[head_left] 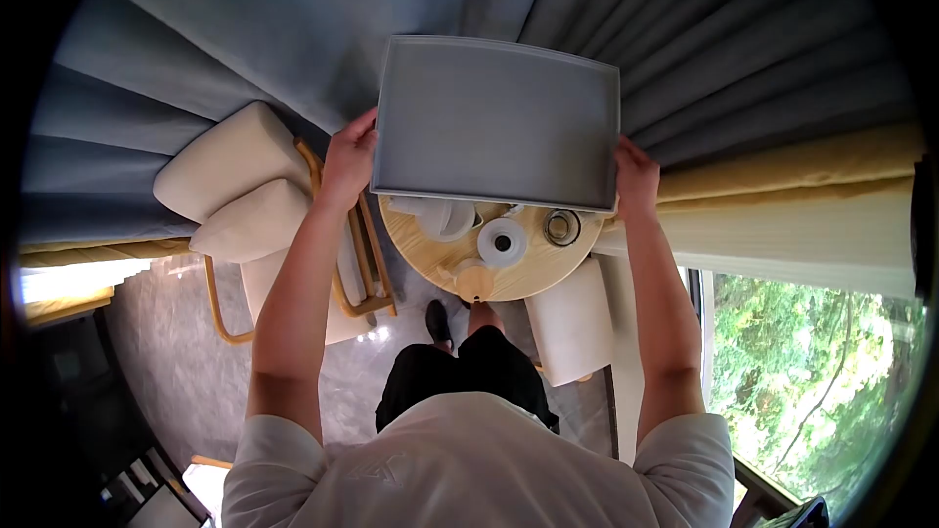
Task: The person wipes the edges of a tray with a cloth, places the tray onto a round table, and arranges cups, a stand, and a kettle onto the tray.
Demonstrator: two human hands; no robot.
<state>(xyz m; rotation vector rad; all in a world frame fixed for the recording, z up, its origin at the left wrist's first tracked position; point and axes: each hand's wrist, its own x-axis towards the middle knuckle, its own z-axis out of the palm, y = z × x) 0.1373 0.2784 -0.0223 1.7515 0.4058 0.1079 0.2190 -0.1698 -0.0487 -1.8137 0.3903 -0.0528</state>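
Head view: one grey tray (497, 122), rectangular, with a shallow raised rim, was held up between two bare hands, above the far part of a round wooden table (440, 254). Left hand (350, 161): fingers closed on the tray's left short side, pinching its edge. Right hand (637, 176): fingers closed round the opposite short side, near its lower corner; their exact spread could not be told. On the table, between and nearer the body than both sets of fingers: one white round item (503, 242) with a dark centre; to its right, one clear round vessel (561, 228); to its left, one pale vessel (446, 221), partly hidden by the tray. One cushioned wooden-framed chair (269, 210) stood left of the left fingers; one window (812, 372) showed greenery, right of and below the right fingers.
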